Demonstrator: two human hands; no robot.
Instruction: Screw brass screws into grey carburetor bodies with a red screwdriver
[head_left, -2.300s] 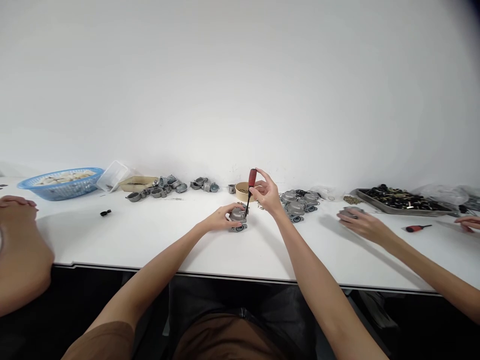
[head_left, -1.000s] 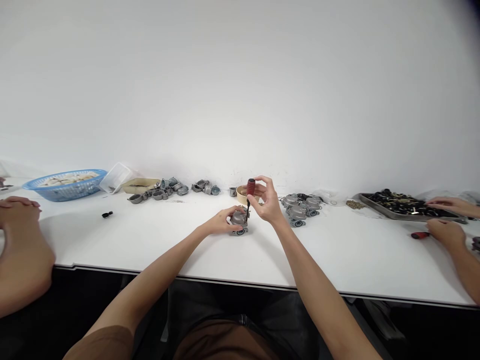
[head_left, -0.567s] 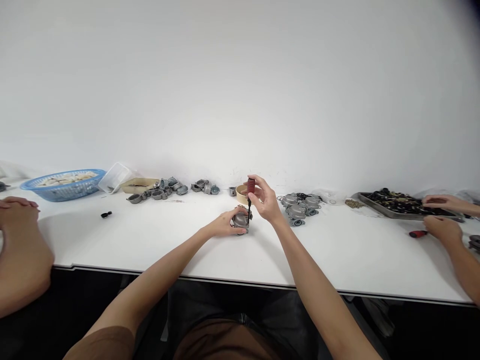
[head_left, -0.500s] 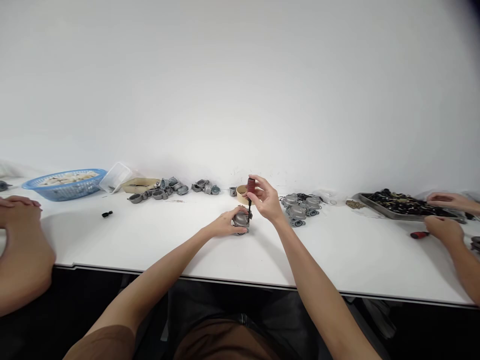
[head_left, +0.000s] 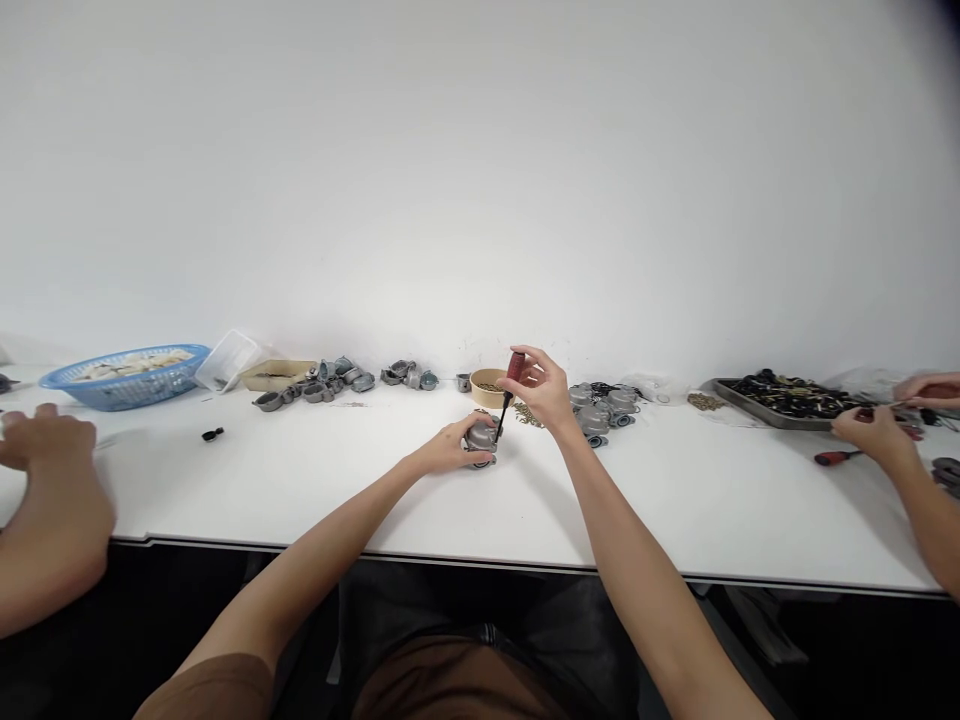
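On the white table in front of me, my left hand [head_left: 448, 446] is closed around a grey metal housing [head_left: 480, 436], steadying it against the tabletop. My right hand [head_left: 543, 390] grips the red handle of a screwdriver [head_left: 515, 372]. Its dark shaft slants down to the left, and the tip meets the right side of the housing. What the tip touches there is too small to make out. Behind the hands stands a round tan tub [head_left: 489, 388] of small brass-coloured pieces, with more small pieces [head_left: 526, 414] loose beside it.
Several finished-looking grey housings [head_left: 598, 414] sit right of my hands. Grey castings [head_left: 322, 383], a blue basket [head_left: 124, 380] and a clear box [head_left: 231, 358] stand left. At right are a metal tray [head_left: 780, 412] of dark parts, another screwdriver [head_left: 832, 458] and a co-worker's hands [head_left: 874, 430]. Another person's arm [head_left: 52, 480] rests left.
The screwdriver has tipped from upright to leaning right, its handle moving right with my right hand. My left hand stays on the housing. The neighbours' hands have shifted on both sides.
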